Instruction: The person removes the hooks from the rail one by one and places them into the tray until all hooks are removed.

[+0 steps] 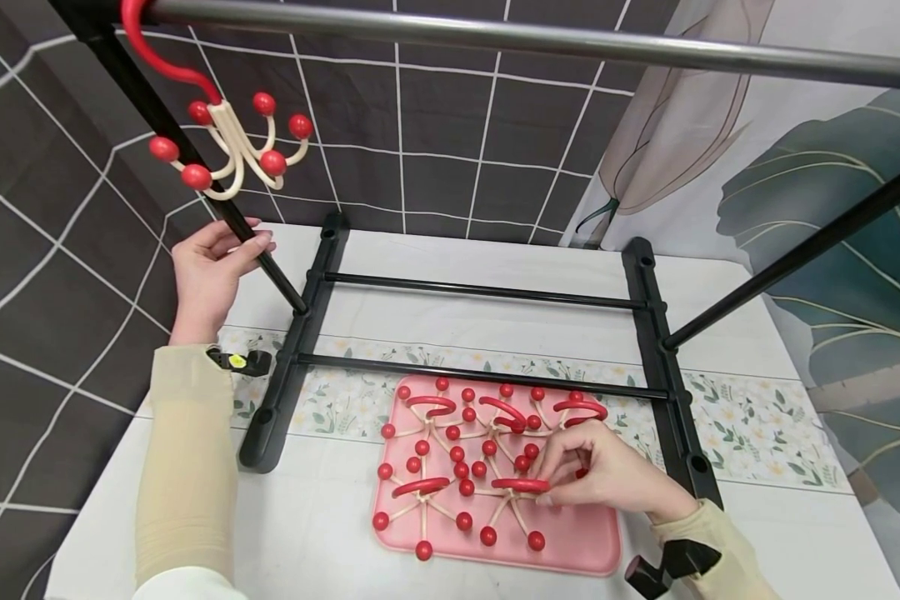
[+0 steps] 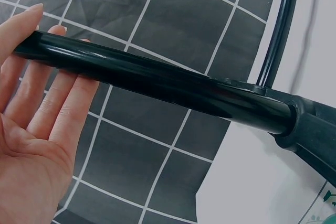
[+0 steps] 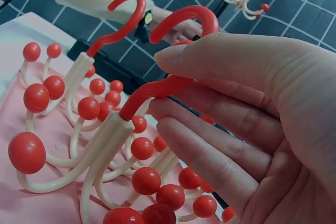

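My left hand [image 1: 206, 279] holds the rack's slanting black post [image 2: 157, 82], its thumb on one side and fingers on the other. On a pink tray [image 1: 577, 550] sit several multi-prong hook hangers with red hooks, cream prongs and red ball tips. At the tray's right side my right hand [image 1: 607, 471] pinches the red hook of the near-right hanger [image 3: 107, 140], thumb over it and fingers behind. That hanger stands upright, prongs down, among the others. A similar hanger [image 1: 228, 142] hangs by its red hook from the rail's left end.
The rack's silver rail [image 1: 495, 37] crosses overhead. Its black feet [image 1: 281, 400] and two crossbars [image 1: 480, 290] stand on the white table [image 1: 307, 525], with the tray's far edge by the nearer bar. A leaf-patterned curtain [image 1: 817, 192] hangs at right, a dark gridded cloth behind.
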`<state>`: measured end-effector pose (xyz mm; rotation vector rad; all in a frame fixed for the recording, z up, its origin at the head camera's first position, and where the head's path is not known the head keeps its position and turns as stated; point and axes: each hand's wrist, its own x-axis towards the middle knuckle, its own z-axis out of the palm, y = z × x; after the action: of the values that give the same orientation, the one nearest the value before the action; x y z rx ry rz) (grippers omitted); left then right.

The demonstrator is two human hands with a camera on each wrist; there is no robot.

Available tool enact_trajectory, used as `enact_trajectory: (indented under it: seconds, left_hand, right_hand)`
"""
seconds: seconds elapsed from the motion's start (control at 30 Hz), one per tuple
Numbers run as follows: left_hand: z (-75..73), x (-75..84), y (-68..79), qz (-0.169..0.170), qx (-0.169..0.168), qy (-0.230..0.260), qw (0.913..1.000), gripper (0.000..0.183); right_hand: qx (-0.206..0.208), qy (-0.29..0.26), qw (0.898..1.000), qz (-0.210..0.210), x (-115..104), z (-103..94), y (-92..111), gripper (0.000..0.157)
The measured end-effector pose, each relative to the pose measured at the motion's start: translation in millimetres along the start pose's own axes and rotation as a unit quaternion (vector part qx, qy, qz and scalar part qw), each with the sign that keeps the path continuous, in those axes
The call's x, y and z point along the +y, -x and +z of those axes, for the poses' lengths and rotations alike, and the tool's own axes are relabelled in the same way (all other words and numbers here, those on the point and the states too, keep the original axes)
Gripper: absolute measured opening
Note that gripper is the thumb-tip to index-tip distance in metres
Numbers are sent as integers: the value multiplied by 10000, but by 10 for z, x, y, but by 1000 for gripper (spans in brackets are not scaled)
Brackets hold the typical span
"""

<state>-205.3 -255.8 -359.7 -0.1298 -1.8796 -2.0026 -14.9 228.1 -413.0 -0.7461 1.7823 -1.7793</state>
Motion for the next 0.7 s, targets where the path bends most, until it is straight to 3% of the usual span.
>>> enact_trajectory:
  seconds: [0.3,0.53,0.7]
  left_hand:
    - [-7,-5,-11,-27,-13,37,10000,29]
    - [-11,-3,-8,-40,-7,1,10000,32]
    - [-11,-8,-7,-27,-16,19,10000,34]
  right_hand:
    - [135,247,9996,33,-64,19,-23,38]
    - [169,228,9993,-231,-198,-11,-62,40]
    - [108,519,9976,-435,-278,-61,-90,40]
